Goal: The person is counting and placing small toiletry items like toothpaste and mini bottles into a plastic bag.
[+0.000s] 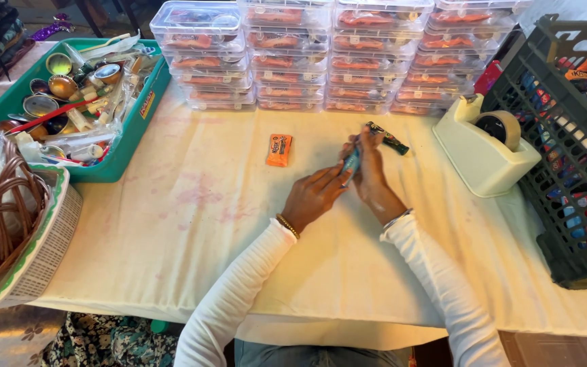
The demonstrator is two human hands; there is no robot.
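At the bottom of the frame two arms in white ribbed sleeves reach up from the lower edge over the worktop (191, 224), which is covered with a pale cream cloth faintly stained pink. The left hand (314, 196), a beaded bracelet at its wrist, has its fingers pinched on the lower end of a small blue wrapped candy bar (352, 162). The right hand (371, 173), with a thin silver bangle at the wrist, is curled around the same bar from the other side; the two hands touch at the centre of the frame. At the right hand's fingertips lies a slim dark green wrapped stick (388, 138), though whether the fingers grip it cannot be told.

Just left of the hands, apart from them, a small orange candy packet (279, 150) lies flat on the cloth. At centre right stands a cream plastic tape dispenser (484, 151) with a roll of tan tape. Beside it, at the right edge, is a dark slatted plastic crate (565, 163) holding colourful packets. At the left edge sits a brown woven wicker basket (1, 217), and above it a teal plastic tray (127, 129) full of small metal cups and utensils. Along the top, stacks of clear lidded plastic boxes (321, 54) stand in rows.
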